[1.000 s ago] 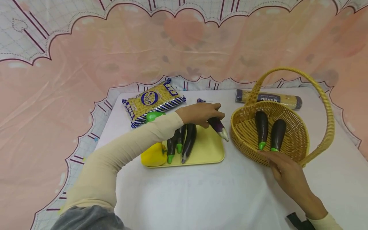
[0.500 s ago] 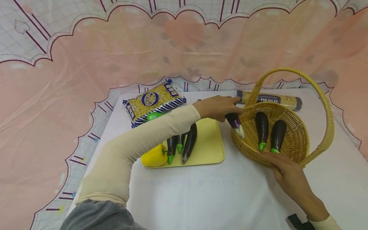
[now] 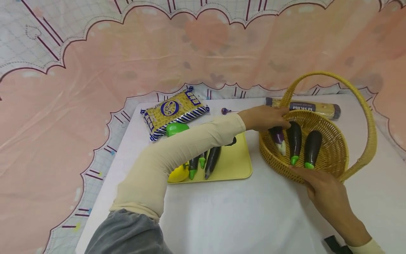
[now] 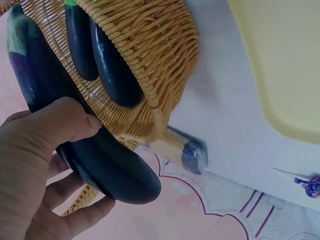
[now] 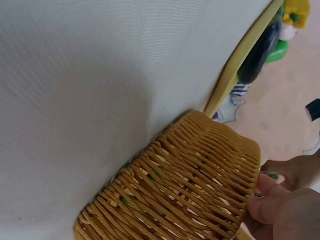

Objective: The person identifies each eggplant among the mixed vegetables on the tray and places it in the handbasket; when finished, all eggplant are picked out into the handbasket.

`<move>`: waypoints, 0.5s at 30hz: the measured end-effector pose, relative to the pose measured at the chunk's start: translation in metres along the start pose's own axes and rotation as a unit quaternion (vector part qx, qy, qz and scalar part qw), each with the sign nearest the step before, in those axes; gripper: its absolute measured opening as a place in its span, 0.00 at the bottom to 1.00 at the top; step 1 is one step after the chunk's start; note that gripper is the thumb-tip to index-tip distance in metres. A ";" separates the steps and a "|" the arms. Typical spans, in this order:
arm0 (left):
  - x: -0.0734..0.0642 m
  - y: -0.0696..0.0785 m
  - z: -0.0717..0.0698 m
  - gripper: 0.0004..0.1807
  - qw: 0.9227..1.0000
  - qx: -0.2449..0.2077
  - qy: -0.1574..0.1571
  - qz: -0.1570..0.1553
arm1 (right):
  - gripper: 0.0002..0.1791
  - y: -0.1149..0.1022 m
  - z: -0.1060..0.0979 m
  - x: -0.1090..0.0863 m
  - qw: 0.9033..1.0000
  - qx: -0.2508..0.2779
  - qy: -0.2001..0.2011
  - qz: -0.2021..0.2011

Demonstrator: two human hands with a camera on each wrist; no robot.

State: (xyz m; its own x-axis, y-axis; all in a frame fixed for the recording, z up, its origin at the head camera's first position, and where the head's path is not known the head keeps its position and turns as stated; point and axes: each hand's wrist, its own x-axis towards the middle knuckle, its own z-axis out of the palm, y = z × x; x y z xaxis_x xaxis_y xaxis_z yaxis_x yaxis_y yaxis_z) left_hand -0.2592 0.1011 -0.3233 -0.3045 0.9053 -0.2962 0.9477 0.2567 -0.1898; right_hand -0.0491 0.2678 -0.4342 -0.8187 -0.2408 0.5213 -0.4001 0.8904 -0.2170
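My left hand holds a dark purple eggplant with a pale tip over the left side of a yellow wicker basket. In the left wrist view the thumb lies across the eggplant and the fingers wrap beneath it. Two more dark eggplants with green stems, one of them nearer the left hand, lie inside the basket. My right hand grips the basket's near rim, thumb on top. In the right wrist view its fingers pinch the woven edge.
A yellow tray carries several dark eggplants and a yellow pepper, partly behind the left sleeve. A green pepper, a pasta bag and a lollipop lie farther back. A spaghetti pack lies behind the basket, whose tall handle arches up.
My left hand has carried the eggplant rightward from above the tray to over the basket's left side. The right hand keeps its grip on the rim.
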 end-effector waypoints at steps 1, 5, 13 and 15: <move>0.004 0.001 0.000 0.30 1.000 0.002 0.001 0.002 | 0.34 0.001 -0.001 0.000 1.000 -0.009 0.003 -0.005; 0.017 0.003 0.001 0.26 1.000 0.008 0.006 0.007 | 0.32 0.002 -0.002 0.001 0.999 -0.041 0.011 -0.024; 0.038 0.014 0.003 0.26 0.999 0.028 -0.023 0.021 | 0.29 0.003 -0.005 0.002 0.998 -0.054 0.004 -0.028; 0.043 0.017 0.004 0.27 0.998 0.038 -0.035 0.021 | 0.29 0.004 -0.006 0.002 0.998 -0.051 0.002 -0.027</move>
State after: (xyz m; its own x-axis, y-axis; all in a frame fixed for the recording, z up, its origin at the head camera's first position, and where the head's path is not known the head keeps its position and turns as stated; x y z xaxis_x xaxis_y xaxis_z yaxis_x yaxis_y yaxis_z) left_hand -0.2561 0.1430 -0.3430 -0.2723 0.8886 -0.3690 0.9509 0.1898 -0.2446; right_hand -0.0501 0.2726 -0.4292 -0.7952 -0.2880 0.5336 -0.3991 0.9111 -0.1030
